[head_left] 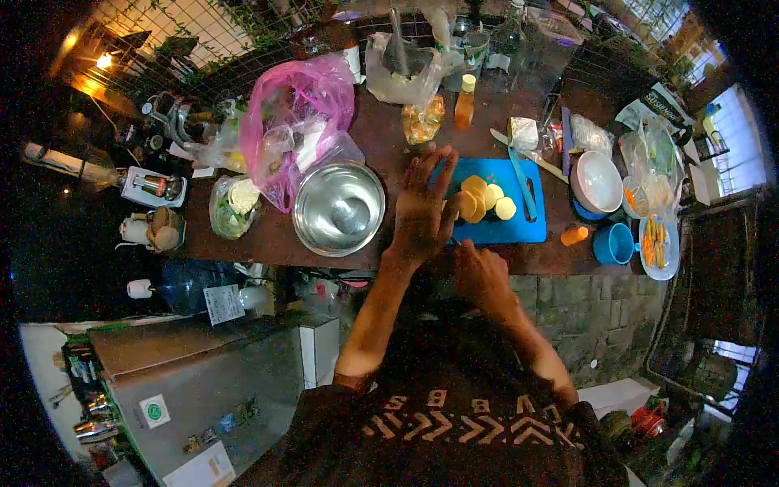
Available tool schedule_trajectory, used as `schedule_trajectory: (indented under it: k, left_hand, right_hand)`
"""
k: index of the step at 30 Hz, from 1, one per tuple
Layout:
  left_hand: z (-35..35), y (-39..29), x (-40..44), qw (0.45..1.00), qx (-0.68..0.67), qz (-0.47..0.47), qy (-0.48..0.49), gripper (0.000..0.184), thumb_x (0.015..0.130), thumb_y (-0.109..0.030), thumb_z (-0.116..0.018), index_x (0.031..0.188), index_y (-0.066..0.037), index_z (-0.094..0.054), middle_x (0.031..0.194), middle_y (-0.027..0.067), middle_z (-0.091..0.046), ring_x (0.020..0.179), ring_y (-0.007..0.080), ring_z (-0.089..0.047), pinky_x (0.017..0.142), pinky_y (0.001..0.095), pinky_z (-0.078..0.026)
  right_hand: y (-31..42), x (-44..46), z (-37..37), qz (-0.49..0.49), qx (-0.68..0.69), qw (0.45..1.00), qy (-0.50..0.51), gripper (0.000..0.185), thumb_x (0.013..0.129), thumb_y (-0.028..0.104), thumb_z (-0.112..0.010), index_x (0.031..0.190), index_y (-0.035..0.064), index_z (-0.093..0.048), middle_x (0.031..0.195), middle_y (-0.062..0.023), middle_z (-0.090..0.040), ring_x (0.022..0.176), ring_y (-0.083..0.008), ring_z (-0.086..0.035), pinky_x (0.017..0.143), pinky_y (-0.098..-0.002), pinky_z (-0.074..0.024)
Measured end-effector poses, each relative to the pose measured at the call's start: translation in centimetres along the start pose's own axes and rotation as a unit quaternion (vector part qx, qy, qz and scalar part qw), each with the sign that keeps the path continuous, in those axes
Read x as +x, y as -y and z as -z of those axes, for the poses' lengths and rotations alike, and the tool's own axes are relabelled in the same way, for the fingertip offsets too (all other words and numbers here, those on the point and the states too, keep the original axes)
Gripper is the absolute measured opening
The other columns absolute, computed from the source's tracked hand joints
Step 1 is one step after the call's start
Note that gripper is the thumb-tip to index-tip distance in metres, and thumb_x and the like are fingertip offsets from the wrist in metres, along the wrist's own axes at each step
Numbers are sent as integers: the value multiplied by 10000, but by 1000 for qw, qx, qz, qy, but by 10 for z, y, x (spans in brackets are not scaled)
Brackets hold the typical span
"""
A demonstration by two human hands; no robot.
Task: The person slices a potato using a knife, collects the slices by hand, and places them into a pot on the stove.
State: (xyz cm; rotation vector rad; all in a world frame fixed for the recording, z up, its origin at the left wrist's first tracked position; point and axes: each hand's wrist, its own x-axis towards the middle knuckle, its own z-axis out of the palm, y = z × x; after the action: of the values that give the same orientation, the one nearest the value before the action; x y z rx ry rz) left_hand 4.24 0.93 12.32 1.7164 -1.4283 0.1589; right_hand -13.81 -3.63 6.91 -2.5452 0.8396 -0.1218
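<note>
My left hand [424, 207] lies over the left part of a blue cutting board [515, 234], its fingers stretched out and pointing away from me. Just right of its thumb, yellowish round slices [474, 199], potato-like, lie overlapping on the board, with a few paler ones [505, 209] beside them. At the board's near edge is my right hand [484, 278], fingers curled closed; a thin pale sliver shows at its fingertips, but what it grips is hidden. A blue knife-like tool [523, 183] lies across the board's right side. Behind it rests a knife [550, 166] with a light handle.
A steel bowl [338, 209] stands to the left, beside a pink plastic bag [284, 122]. An orange-filled bottle [464, 104] and a bag of food [423, 120] are behind the board. Rightward are a white bowl [597, 182], a blue cup [613, 244] and a plate of orange sticks [659, 250].
</note>
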Motion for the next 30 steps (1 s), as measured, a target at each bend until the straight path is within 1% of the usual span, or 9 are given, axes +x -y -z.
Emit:
schedule_trajectory:
  k: [7,14,18,23,25,26,28,29,30]
  left_hand:
    - [-54,49,12,976,179,-59,109,621,966,-303,-573,1492,-18,-402,1559,213,-354,1476,428,-260,1195,600,-169]
    - [-56,50,5,971,199,-34,125,670,977,-303,-559,1511,30,-330,1561,247,-334,1477,453,-239,1197,592,-175]
    - [-47,13,-37,983,-43,155,-91,575,1022,-247,-533,1470,56,-338,1476,259,-388,1381,408,-381,1174,479,-276]
    - [-69,-3,-96,922,-158,295,-193,552,1011,-260,-593,1417,46,-378,1391,193,-458,1323,312,-440,1145,426,-318]
    - [-59,-9,-80,810,-334,425,-228,574,987,-291,-643,1417,-10,-388,1387,166,-469,1279,262,-484,1075,427,-408]
    - [-55,-9,-76,807,-333,427,-234,574,987,-291,-643,1417,-10,-388,1387,166,-469,1279,262,-484,1075,427,-408]
    - [-44,-11,-61,663,-595,415,-185,539,975,-309,-665,1394,-70,-422,1352,135,-504,1216,222,-534,984,427,-485]
    - [-38,-16,-51,676,-593,405,-164,521,951,-320,-701,1359,-109,-455,1229,90,-569,1058,192,-609,867,413,-548]
    - [-34,-16,-47,677,-592,404,-169,521,951,-320,-701,1359,-109,-455,1229,90,-569,1058,192,-609,867,413,-548]
  right_hand:
    - [-3,2,-3,21,3,1000,9,165,920,189,-572,944,28,-540,686,-230,-645,627,-458,-645,556,-549,-514]
    - [-5,2,-4,36,11,999,-35,150,953,190,-543,950,40,-542,663,-225,-640,624,-466,-640,574,-583,-502]
    - [-15,11,-5,-1,30,999,-17,179,967,234,-560,946,56,-547,663,-227,-636,620,-461,-633,565,-589,-488]
    - [-2,6,22,-14,71,997,-28,180,975,250,-565,925,78,-542,646,-219,-630,595,-461,-621,550,-588,-474]
    - [3,3,28,-16,76,995,-63,157,977,230,-566,914,90,-532,622,-207,-620,565,-451,-614,531,-566,-472]
    - [4,1,27,-10,73,996,-58,157,977,230,-566,914,90,-532,622,-207,-620,565,-451,-614,531,-566,-472]
    - [3,0,24,-3,40,997,-58,142,976,216,-575,925,91,-532,592,-191,-603,527,-430,-606,510,-538,-472]
    - [0,-2,17,3,39,998,-58,142,976,216,-575,925,91,-532,592,-191,-603,527,-430,-606,510,-538,-472]
    - [-5,-6,7,24,47,995,-78,103,966,180,-584,955,87,-541,612,-186,-612,539,-419,-615,509,-525,-475]
